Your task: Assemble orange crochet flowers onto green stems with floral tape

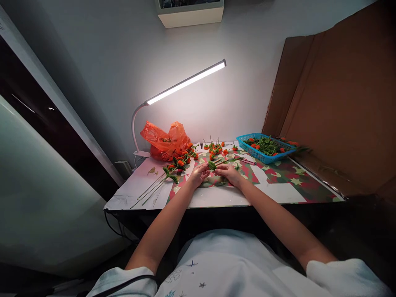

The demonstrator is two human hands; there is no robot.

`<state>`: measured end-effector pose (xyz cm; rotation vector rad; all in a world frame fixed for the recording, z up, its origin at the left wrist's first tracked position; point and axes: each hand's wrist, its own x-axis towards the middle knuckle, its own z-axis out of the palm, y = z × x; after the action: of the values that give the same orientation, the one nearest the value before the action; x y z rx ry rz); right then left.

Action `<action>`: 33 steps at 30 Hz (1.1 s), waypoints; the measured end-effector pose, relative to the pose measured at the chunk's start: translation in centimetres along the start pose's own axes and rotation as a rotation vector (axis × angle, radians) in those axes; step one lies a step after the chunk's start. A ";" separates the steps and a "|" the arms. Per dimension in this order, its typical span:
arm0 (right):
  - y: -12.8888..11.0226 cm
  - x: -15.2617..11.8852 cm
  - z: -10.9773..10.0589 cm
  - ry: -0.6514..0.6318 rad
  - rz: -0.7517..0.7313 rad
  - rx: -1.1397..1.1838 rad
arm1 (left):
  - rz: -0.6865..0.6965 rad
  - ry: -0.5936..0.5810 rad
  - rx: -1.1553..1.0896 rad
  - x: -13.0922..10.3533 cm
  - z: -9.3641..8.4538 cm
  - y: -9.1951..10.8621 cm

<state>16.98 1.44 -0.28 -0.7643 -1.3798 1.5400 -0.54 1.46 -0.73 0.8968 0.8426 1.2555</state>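
Observation:
Between my two hands, above the middle of the table, is a fuzzy green leaf. My left hand pinches its left side with the fingertips. From the other side my right hand grips the leaf's lower end, fingers closed. Just behind the right hand lie a roll of green tape and a whitish roll. To the left of my left hand rest long-stemmed orange flowers with green leaves. Small orange flower heads with short stems stand behind my hands.
An orange plastic bag sits at the back left under a lit desk lamp. At the back right, a blue basket holds green stems and orange flowers. A pink-handled tool lies before it. Cardboard walls the right side.

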 end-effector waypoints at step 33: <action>-1.1 0.7 0.3 0.109 0.093 0.274 | 0.788 -0.135 1.100 -1.1 1.2 0.6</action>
<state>16.66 1.94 0.97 -0.7377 -1.0399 1.6912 0.12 0.36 0.37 2.3356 1.1229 1.3092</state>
